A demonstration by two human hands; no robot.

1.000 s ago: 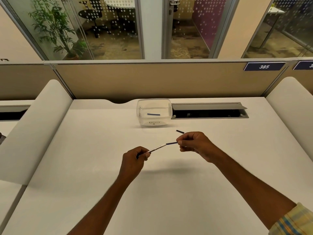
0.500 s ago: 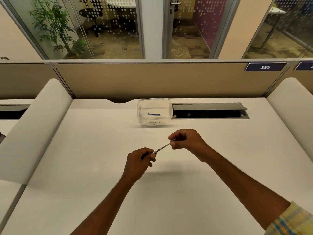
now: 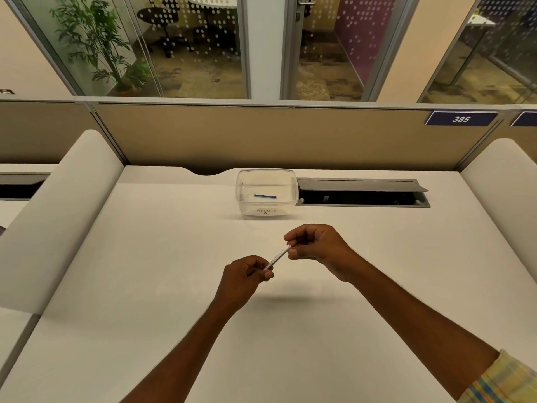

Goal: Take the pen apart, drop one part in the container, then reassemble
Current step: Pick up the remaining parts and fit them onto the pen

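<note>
A thin white pen barrel (image 3: 278, 256) slants between my two hands above the middle of the white desk. My left hand (image 3: 242, 279) grips its lower end with curled fingers. My right hand (image 3: 315, 247) pinches its upper end between thumb and fingers, hiding the tip there. A clear plastic container (image 3: 267, 212) stands farther back on the desk. A short dark blue pen part (image 3: 265, 196) lies flat inside it. A spring-like piece shows faintly at the container's left wall.
An open cable hatch (image 3: 360, 191) with a raised grey lid sits right of the container. Beige partition panels (image 3: 261, 138) close off the back. Rounded white dividers (image 3: 58, 216) flank the desk (image 3: 145, 271) on both sides.
My right hand moved left toward my left hand, and the dark piece sticking out of the barrel is no longer seen. The small dark part on the desk is now hidden behind my right hand.
</note>
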